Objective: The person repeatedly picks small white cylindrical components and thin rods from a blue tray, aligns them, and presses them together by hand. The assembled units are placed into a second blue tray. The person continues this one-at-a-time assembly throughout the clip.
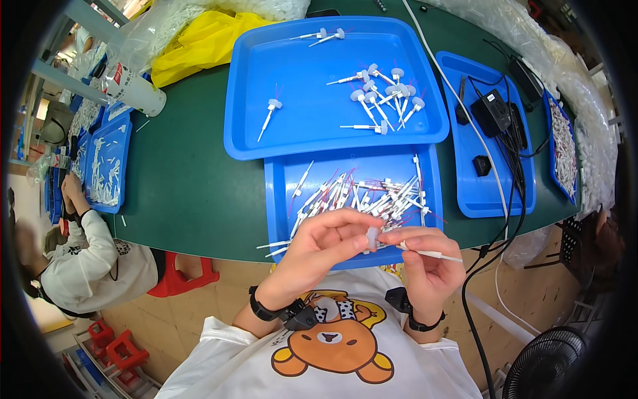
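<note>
My left hand [332,241] pinches a small translucent round cap [372,238] between thumb and fingers. Close beside it, my right hand [428,263] is closed on a thin white stick-like part [435,255], its slim tip pointing right. The two pieces lie nearly in line; fingers hide whether they touch. Both hands are over the near edge of a blue tray [271,193] piled with similar white sticks [359,193] with fine red wires. Behind it, overlapping its far edge, sits a larger blue tray [292,86] with several capped sticks [392,93].
At right, a blue tray [472,193] holds a black power adapter [492,113] and cables. A white cable crosses the green table [193,179]. At left stand a white cup [136,90] and a tray of small white parts [106,166]; another person [100,266] sits there. A fan [545,366] is lower right.
</note>
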### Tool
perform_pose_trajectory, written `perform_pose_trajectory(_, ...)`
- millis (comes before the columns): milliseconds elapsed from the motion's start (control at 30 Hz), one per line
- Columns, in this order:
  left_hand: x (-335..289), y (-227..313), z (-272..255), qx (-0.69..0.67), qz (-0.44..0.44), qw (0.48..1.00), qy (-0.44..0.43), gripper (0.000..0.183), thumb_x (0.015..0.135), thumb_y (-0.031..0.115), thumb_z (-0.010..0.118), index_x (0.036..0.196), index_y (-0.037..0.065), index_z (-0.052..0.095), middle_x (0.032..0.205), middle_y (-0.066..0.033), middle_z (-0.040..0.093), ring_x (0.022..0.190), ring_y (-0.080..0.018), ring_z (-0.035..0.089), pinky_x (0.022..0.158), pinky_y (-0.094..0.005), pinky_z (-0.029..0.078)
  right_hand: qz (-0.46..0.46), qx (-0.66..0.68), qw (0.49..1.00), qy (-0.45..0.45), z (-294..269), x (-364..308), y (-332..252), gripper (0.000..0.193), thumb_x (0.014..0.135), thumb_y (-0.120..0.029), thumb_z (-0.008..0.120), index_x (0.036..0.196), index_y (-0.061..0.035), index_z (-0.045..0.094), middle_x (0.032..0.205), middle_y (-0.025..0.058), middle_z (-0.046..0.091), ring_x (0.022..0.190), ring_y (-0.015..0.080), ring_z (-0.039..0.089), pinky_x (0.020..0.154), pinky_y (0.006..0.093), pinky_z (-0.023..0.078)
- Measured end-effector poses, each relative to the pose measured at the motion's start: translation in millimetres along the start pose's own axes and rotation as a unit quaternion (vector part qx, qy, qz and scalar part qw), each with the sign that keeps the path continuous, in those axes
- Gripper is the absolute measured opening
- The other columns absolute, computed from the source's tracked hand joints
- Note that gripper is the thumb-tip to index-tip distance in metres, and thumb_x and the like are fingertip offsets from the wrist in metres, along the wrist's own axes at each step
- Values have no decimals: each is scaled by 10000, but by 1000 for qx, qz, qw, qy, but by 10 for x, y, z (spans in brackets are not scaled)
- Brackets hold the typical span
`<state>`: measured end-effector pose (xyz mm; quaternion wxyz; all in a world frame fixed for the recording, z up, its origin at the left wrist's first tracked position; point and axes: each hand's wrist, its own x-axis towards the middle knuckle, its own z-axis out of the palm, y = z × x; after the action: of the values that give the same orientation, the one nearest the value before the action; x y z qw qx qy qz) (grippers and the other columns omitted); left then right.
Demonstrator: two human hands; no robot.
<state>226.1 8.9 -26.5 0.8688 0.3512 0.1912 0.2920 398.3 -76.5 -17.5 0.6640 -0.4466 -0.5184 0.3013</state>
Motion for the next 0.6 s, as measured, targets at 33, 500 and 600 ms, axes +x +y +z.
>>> perform_pose_trajectory(33, -3, -6, -12, -5, -5, 1000, -8, 291, 988, 48, 620, 1268, -30, 625, 1201, -95, 671, 1073, -153, 633, 965, -322, 510, -2, -8, 1000, -1, -2, -5, 2, 256, 858, 143, 656, 1089, 41, 617, 1047, 233, 721, 978, 318, 722, 848, 393, 597)
perform_pose_trajectory(500, -48, 24, 55, 30, 40, 999, -9, 295, 931, -51, 675, 1224, -49, 641, 1184, -115, 644, 1128, -188, 637, 961, -322, 535, 51, -93, 994, -14, -37, 91, -121, 250, 706, 91, 831, 930, 23, 741, 918, 134, 748, 850, 242, 726, 731, 310, 573)
perform_pose_trajectory(600, -65, 36, 33, 70, 70, 995, -15, 294, 908, -94, 678, 1200, -63, 660, 1176, -132, 639, 1121, -201, 639, 968, -331, 538, 58, -125, 990, -27, -64, 84, -168, 245, 690, 82, 848, 904, 26, 743, 907, 131, 753, 815, 225, 731, 685, 292, 574)
